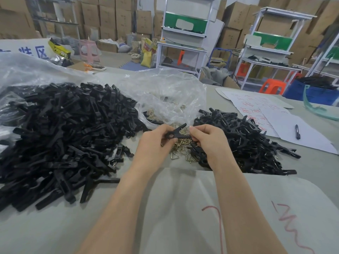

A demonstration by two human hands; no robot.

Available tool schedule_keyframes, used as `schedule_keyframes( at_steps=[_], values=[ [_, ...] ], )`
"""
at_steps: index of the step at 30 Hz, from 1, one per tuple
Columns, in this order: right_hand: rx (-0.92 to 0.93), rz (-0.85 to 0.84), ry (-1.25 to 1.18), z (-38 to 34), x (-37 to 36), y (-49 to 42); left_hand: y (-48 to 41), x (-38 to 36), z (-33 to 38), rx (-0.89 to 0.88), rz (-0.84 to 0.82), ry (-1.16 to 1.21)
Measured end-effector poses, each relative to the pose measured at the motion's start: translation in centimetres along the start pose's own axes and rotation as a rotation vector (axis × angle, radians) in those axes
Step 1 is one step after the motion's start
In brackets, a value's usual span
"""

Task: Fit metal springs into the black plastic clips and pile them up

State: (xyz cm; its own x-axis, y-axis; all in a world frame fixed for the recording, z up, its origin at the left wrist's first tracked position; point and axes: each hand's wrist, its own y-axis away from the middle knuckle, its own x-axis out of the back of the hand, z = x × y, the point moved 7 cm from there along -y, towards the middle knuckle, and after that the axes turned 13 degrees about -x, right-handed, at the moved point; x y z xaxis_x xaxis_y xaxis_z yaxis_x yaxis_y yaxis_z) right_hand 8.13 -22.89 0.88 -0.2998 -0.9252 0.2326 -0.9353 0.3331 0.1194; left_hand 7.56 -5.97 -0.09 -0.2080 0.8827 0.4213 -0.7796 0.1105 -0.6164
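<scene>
1. Head view: both hands meet at centre over the loose springs [180,151]. The left hand [156,142] pinches the black clip [175,133] by its hinge end, steadying it; the right hand [207,142] grips the other end, probably seating a spring.
2. Unfitted clip parts [60,136] lie at nine o'clock, the finished pile [244,140] at three, each within easy reach.

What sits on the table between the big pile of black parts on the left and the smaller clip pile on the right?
In the head view: loose metal springs spilling from a clear plastic bag, with both hands above them, left hand and right hand, holding one clip.
</scene>
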Motion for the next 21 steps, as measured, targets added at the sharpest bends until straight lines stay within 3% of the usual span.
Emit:
schedule_keyframes(
  at_steps=[21],
  values=[
    [-0.037,-0.061,0.061,0.02,-0.28,0.33,0.18,-0.31,0.7,-0.027,-0.078,-0.05]
  ],
)
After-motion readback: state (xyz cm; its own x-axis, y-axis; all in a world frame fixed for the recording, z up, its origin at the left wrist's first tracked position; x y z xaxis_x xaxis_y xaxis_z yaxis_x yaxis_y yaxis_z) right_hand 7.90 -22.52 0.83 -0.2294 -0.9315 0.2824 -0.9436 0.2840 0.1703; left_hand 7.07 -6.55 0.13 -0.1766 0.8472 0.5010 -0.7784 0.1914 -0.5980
